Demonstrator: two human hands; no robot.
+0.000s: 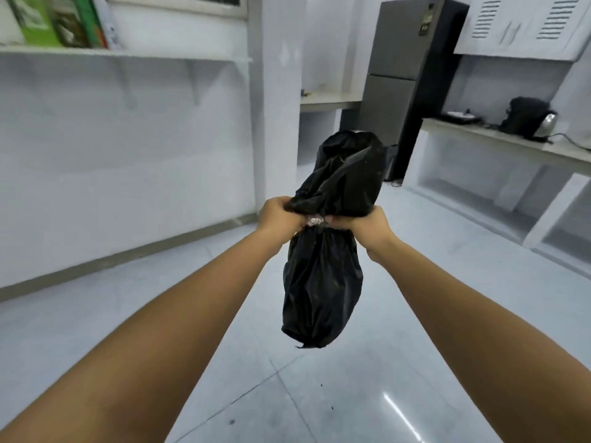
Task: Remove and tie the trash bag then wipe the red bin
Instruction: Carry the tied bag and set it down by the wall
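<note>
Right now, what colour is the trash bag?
Black; the trash bag shows best in the head view.

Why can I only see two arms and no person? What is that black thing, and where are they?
There is no machine here. A person wears a camera on their head, so this one picture shows what they see: their own arms reaching forward. The left hand and the right hand both grip a black trash bag where it is bunched tight, partway up. The bag hangs in the air above a shiny tiled floor; only the hands touch it. Behind it stands a tall grey fridge. A wall shelf at the top left holds green boxes.
</note>
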